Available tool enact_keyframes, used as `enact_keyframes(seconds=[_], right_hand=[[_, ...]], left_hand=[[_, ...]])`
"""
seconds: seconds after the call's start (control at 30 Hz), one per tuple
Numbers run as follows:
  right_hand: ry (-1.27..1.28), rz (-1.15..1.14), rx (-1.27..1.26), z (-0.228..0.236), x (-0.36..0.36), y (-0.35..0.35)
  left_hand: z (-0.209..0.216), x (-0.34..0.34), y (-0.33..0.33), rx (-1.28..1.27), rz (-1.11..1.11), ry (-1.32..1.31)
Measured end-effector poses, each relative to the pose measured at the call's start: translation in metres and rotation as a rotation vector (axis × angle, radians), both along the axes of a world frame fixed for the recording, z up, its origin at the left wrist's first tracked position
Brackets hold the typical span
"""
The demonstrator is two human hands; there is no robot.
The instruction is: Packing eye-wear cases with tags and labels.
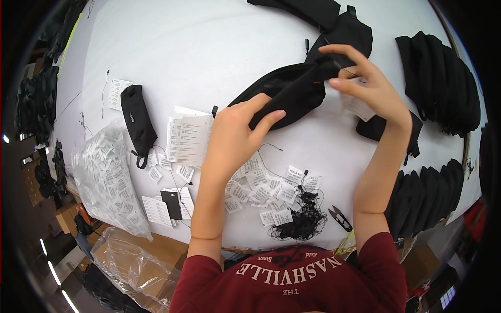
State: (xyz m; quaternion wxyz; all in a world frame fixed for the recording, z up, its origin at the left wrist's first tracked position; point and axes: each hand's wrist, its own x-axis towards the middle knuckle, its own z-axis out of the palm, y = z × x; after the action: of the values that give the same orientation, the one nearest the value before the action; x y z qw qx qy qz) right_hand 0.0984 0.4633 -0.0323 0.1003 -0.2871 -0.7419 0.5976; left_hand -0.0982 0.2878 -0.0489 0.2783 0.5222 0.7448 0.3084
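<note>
A black zip pouch [297,104] is gripped near its left part by my left hand [242,122], thumb on the near side and fingers behind. Its opening gapes along the upper side. My right hand [373,86] is at the pouch's right end, index finger stretched over it and thumb apart below. Between its bent fingers runs a thin black cord, and a white paper tag [360,107] hangs under the palm, partly hidden. Behind the held pouch lies another black pouch [352,39]. A further black pouch [394,133] lies beyond my right wrist.
Loose white labels [255,190] and tangled black cords [300,219] lie near me, beside thread snips [340,218]. Leftward are stacked paper tags [190,138], a single pouch [139,117] and a plastic bag of labels [109,182]. Rows of black pouches [438,83] line the right.
</note>
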Motion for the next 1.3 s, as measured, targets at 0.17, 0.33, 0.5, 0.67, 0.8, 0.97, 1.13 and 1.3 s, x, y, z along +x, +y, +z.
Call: enact_keyframes(seconds=[0.17, 0.33, 0.5, 0.67, 0.8, 0.97, 1.13, 1.3], right_hand=[[0.218, -0.229, -0.110, 0.008, 0.024, 0.010], [0.055, -0.064, 0.160, 0.022, 0.027, -0.006], [0.019, -0.047, 0.273, 0.015, 0.023, -0.014], [-0.098, -0.193, 0.337, 0.017, 0.021, -0.015], [-0.211, -0.219, 0.307, 0.011, 0.019, -0.010], [-0.267, -0.157, 0.308, -0.009, 0.027, 0.009], [0.124, -0.405, 0.104, -0.004, 0.038, 0.024], [1.075, -0.585, -1.001, -0.013, -0.018, 0.011]], left_hand=[[0.002, 0.003, -0.001, 0.301, -0.098, 0.329], [0.005, -0.005, -0.004, 0.374, 0.017, 0.342], [0.008, -0.022, -0.008, 0.415, 0.118, 0.408], [0.007, -0.029, -0.009, 0.439, 0.138, 0.459], [0.004, -0.034, -0.007, 0.444, 0.181, 0.515], [-0.007, -0.056, -0.007, 0.309, 0.225, 0.463], [0.001, -0.052, -0.007, 0.265, 0.392, 0.453], [0.013, -0.031, -0.005, 0.460, 0.208, 0.584]])
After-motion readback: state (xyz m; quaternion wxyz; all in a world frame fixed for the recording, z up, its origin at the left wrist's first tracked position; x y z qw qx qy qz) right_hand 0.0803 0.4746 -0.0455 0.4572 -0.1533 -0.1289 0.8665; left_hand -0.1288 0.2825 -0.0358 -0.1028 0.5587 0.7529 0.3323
